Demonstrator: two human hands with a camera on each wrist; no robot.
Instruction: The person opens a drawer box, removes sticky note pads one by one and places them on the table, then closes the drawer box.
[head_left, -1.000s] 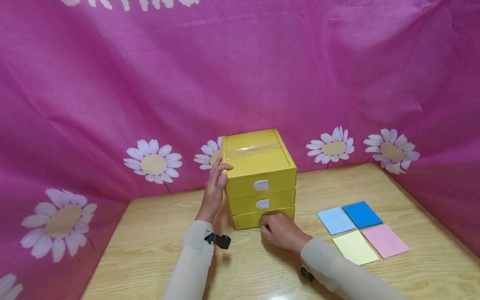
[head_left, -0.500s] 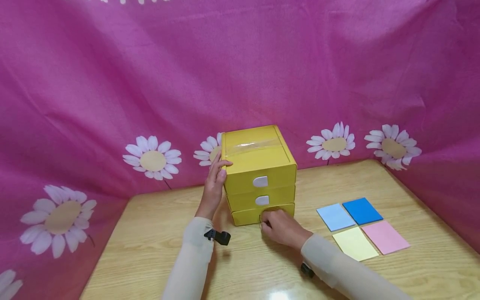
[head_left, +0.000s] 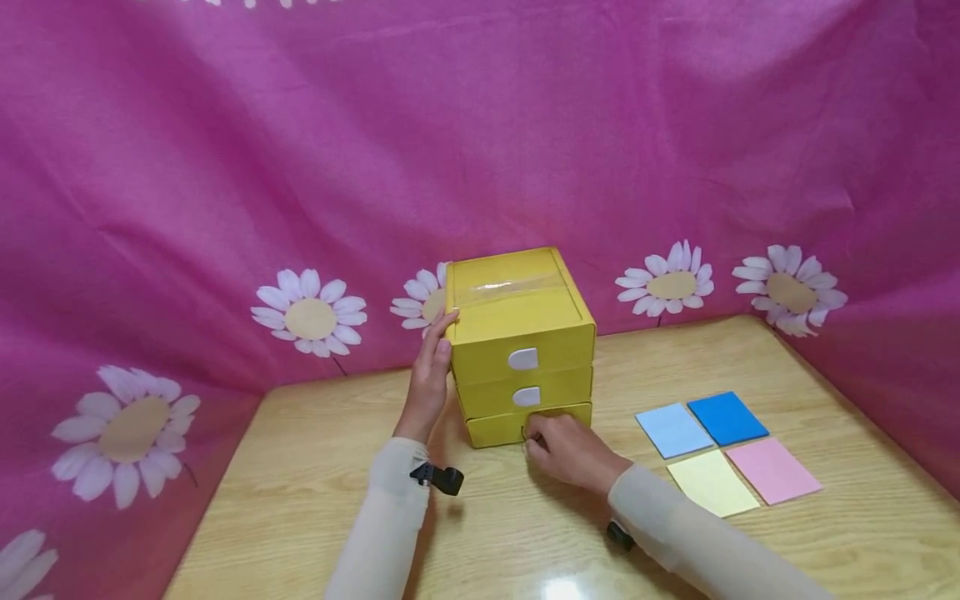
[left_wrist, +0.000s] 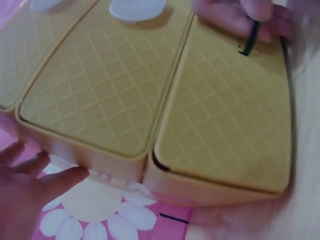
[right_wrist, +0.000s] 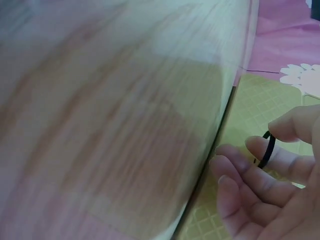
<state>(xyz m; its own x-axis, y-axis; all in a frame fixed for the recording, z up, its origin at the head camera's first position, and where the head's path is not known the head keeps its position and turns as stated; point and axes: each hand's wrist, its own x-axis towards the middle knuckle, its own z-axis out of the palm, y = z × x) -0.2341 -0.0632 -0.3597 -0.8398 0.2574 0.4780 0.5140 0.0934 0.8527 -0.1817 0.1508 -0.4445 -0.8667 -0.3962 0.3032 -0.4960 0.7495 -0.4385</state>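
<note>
A yellow drawer box with three stacked drawers stands on the table. Its upper two drawers bear white rounded tabs. My left hand rests against the box's left side, fingers fairly straight and an index fingertip at the top edge. At the bottom drawer, my right hand pinches a black loop pull between thumb and finger, the other fingers curled in front of the drawer face. Seen from the left wrist, a dark gap shows at that drawer's corner; the face has a diamond pattern.
To the right lie a light blue pad, a dark blue pad, a yellow pad and a pink pad on the wooden table. A pink flowered cloth hangs close behind the box.
The left index fingertip has shifted back a little along the box's top edge. The right hand stays at the bottom drawer's pull; the head view has tilted slightly.
</note>
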